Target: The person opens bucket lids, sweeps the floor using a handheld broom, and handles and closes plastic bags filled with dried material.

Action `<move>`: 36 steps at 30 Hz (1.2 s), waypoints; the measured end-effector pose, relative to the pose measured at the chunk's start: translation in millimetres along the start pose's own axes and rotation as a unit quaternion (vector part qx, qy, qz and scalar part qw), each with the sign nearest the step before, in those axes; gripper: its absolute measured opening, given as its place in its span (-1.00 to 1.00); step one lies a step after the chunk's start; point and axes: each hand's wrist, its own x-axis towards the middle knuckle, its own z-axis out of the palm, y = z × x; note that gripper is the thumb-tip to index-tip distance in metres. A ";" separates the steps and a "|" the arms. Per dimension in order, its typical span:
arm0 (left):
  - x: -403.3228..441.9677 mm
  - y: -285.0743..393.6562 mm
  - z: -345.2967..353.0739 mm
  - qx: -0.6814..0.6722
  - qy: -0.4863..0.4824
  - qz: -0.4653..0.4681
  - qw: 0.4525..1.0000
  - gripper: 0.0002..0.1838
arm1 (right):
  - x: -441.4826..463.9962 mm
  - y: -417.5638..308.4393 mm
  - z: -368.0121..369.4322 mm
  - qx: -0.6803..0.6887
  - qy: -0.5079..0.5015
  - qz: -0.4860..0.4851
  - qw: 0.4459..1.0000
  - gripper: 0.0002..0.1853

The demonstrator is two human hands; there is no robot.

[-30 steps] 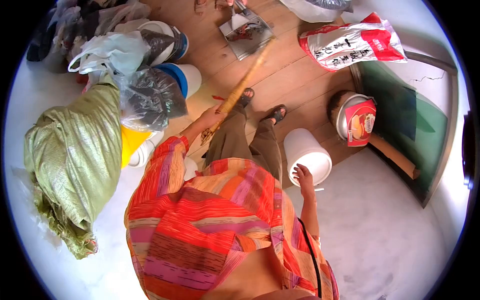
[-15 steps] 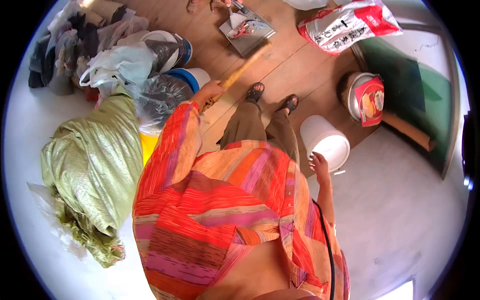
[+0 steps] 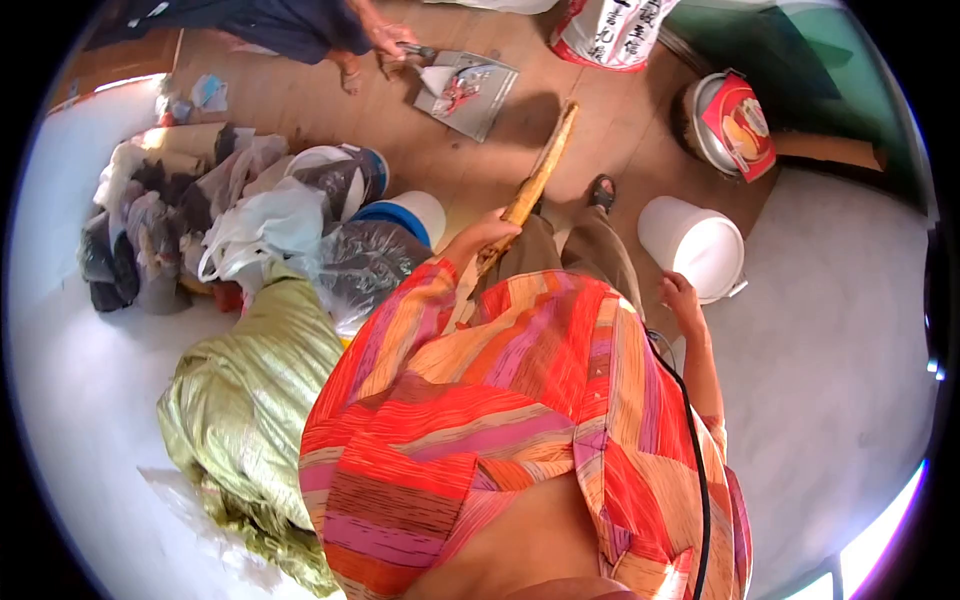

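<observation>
A yellowish wooden stick is gripped in my left hand, its far end pointing up and away over the floor. My right hand hangs low on the right with its fingers loosely curled, and I see nothing in it. Just beyond it a white plastic bucket lies tilted with its round end facing me; touching or apart, I cannot tell. At the top, another person's hand is at the handle of a grey flat pan with a pale scraper-like tool and reddish bits on it.
On the left stand a blue-rimmed bucket, a dark plastic bag, a white bag and a green woven sack. Opposite are a red-and-white printed sack, a metal pot with a red packet, and a green board.
My view has shifted, and more of the other person shows at the top left. The stick has swung upright, nearer my legs, still in my left hand. My right hand's fingers look more curled.
</observation>
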 end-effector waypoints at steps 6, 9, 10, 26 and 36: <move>110.0 5.5 17.1 -0.075 -0.095 -0.025 0.992 -0.69 | -53.7 14.7 1.6 -0.009 0.031 0.042 0.999 -0.59; 100.7 49.5 -11.5 0.088 -0.035 -0.157 0.983 -0.66 | -65.7 22.5 0.3 0.023 0.040 0.099 0.994 -0.58; 88.6 54.2 -27.6 0.085 -0.038 -0.138 0.986 -0.65 | -66.9 23.5 -1.0 0.022 0.035 0.100 0.994 -0.58; -125.7 -13.6 -59.9 0.181 0.102 -0.041 0.977 -0.34 | 25.9 15.2 13.3 0.022 -0.028 -0.013 0.999 -0.62; -109.8 -2.7 -14.3 0.268 0.085 -0.106 0.954 -0.62 | 27.3 57.8 -36.9 0.033 0.013 0.030 0.999 -0.61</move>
